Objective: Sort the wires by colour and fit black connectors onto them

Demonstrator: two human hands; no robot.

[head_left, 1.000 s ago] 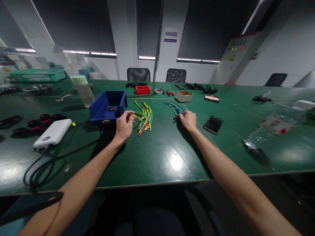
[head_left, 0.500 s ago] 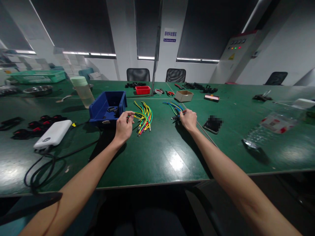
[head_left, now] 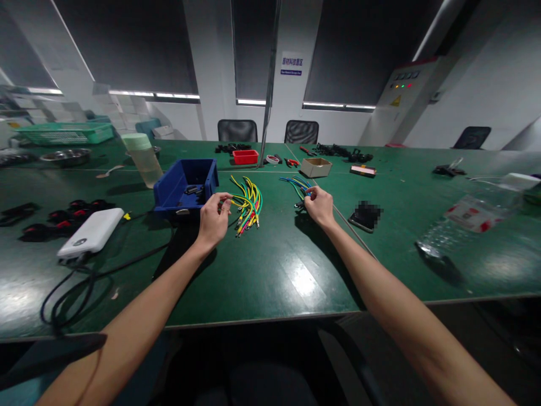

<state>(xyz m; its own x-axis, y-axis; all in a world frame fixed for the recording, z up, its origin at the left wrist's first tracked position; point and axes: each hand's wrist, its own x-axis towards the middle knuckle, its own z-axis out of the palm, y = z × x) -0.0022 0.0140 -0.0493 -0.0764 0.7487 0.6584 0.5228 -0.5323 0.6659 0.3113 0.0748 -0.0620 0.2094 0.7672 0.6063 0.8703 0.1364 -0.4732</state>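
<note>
My left hand (head_left: pixel 214 219) hovers at the left side of a loose bundle of yellow, green and red wires (head_left: pixel 252 203) with metal ends. Its thumb and forefinger are closed at the tip of one yellow-green wire (head_left: pixel 240 201). My right hand (head_left: pixel 320 205) is over a smaller bunch of blue and green wires (head_left: pixel 296 181), with thumb and forefinger pinched at the bunch's right side. The fingers partly cover that bunch, and dark ends show beneath them. Both bunches lie on the green table (head_left: pixel 262 270).
A blue bin (head_left: pixel 175 194) with dark parts stands left of my left hand. Behind are a red tray (head_left: pixel 245 157) and a cardboard box (head_left: pixel 315 167). A phone (head_left: pixel 363 217) and a plastic bottle (head_left: pixel 469 217) lie right; a white power bank (head_left: pixel 91 232) with cables lies left.
My right hand has shifted slightly left over the blue wires. My left hand stays at the yellow-green wires, nearly unmoved.
</note>
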